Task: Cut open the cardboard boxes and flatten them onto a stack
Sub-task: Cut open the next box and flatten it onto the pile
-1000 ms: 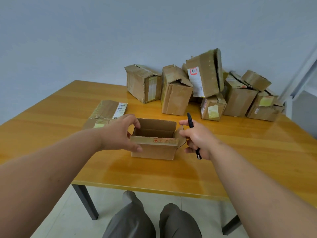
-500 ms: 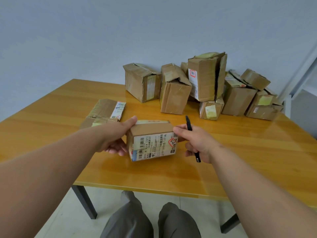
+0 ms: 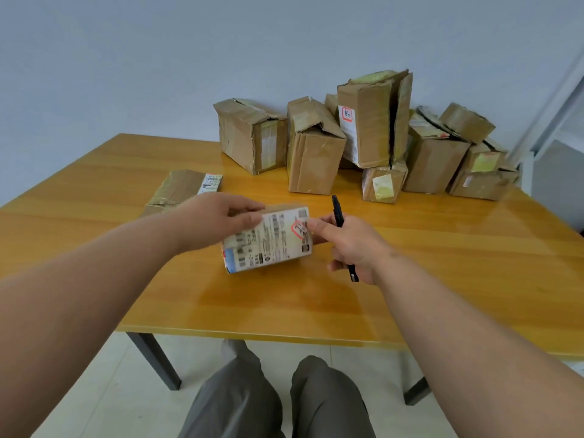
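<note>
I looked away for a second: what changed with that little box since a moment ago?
The box was turned over: its open top faced up, now its labelled side does. The left hand moved from its side onto its top; the right hand steadies its end, keeping the cutter. The flattened cardboard and box pile stayed.

Glossy wooden table (image 3: pixel 442 263); matt cardboard boxes (image 3: pixel 316 147) with shiny tape; paper-labelled small box (image 3: pixel 268 245).
</note>
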